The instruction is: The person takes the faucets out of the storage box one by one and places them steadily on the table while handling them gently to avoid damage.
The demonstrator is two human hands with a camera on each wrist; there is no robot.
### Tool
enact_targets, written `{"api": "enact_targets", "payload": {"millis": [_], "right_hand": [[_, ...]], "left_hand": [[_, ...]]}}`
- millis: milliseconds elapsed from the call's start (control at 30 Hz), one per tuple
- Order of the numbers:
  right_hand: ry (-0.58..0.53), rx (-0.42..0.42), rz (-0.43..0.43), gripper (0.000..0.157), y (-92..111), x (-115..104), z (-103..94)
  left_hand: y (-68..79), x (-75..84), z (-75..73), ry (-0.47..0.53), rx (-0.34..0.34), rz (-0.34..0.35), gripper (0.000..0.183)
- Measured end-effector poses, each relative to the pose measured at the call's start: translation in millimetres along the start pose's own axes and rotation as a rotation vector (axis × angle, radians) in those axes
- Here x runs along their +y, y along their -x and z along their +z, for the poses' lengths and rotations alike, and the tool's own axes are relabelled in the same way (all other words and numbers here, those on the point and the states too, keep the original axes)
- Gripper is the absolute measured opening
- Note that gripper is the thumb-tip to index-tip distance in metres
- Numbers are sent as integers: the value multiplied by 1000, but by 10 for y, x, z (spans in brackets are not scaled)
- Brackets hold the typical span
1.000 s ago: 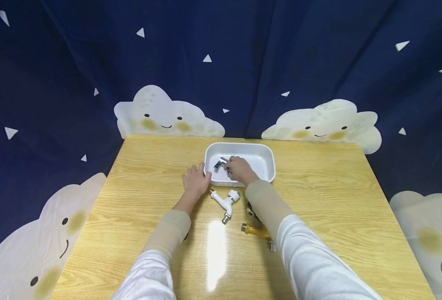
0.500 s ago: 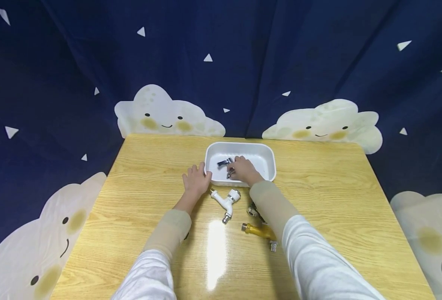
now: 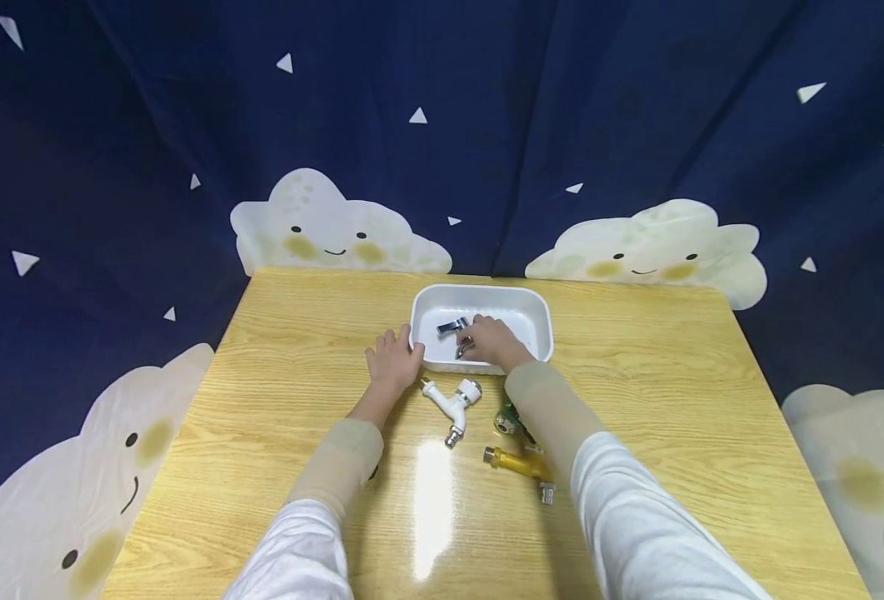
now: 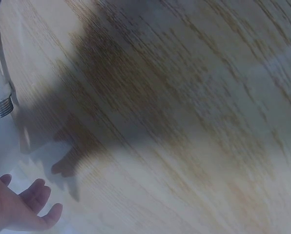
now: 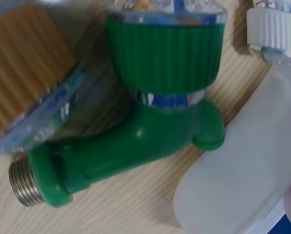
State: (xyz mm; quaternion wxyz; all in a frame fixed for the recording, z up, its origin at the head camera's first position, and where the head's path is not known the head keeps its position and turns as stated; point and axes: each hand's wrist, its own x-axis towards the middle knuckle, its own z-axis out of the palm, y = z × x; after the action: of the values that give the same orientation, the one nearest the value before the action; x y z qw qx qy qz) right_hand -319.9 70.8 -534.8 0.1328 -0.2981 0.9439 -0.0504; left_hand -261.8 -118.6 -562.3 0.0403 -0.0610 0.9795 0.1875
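Note:
In the head view my right hand [image 3: 491,340] reaches into a white tray [image 3: 542,333], its fingers gripping a shiny chrome tap [image 3: 452,326]. The hand covers part of that tap. My left hand [image 3: 394,358] rests at the tray's left front corner, fingers spread and touching the rim. Just in front of the tray lies a white tap [image 3: 452,407] with metal threaded ends. Under my right forearm are a green tap [image 3: 506,418] and a yellow tap [image 3: 516,463], both partly hidden. The right wrist view shows the green tap [image 5: 135,134] close up.
The wooden table [image 3: 299,333] carries everything, with a bright glare in front of the white tap. Behind it hangs a dark blue curtain [image 3: 382,83] printed with clouds. The yellow tap's ribbed knob [image 5: 28,68] crowds the right wrist view.
My right hand has shifted slightly right inside the tray, and the chrome tap has turned and moved a little right with it. My left hand keeps its place.

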Motion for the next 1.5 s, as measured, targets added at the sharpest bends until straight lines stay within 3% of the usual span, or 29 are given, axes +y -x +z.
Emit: {"api": "enact_targets", "payload": {"millis": [267, 533, 667, 1000, 1500], "right_hand": [[78, -9, -27, 30, 29, 24, -35], [55, 80, 15, 61, 24, 28, -6], [20, 87, 29, 71, 2, 9, 1], [-1, 10, -19, 74, -27, -64, 3], [-9, 16, -6, 63, -36, -71, 20]], "left_hand": [[8, 3, -16, -6, -7, 1, 55], [12, 4, -13, 0, -5, 2, 54], [10, 2, -12, -3, 4, 6, 53], [1, -4, -9, -7, 9, 11, 52], [21, 4, -27, -15, -3, 8, 55]]}}
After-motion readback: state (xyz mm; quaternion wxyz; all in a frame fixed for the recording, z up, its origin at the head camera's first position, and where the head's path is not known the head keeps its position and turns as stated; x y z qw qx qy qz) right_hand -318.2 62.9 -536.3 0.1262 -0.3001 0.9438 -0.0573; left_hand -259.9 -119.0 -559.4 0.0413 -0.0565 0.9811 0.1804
